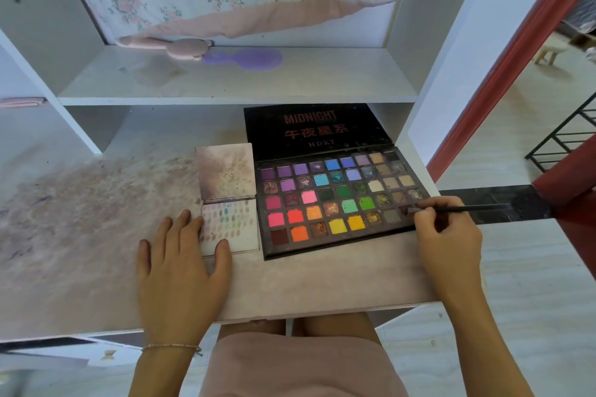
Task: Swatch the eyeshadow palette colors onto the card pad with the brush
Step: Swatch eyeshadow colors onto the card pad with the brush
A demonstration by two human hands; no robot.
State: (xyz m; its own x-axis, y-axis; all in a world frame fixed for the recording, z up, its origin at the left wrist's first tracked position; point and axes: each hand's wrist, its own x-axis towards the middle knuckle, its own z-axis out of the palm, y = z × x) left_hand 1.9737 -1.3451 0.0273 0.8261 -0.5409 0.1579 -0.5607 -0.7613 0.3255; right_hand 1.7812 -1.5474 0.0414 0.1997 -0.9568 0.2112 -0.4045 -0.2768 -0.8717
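Open eyeshadow palette [338, 200] on stained desk [96, 203], lid up w/ "MIDNIGHT" text. R hand [446, 235] pinches brush [458, 209], tip on dark pan at palette's right edge. L hand [180, 264] flat on desk, fingers straight, thumb + fingertips on card pad [230, 226] just left of palette; swatch rows on open page. Purple comb [248, 58] on shelf above
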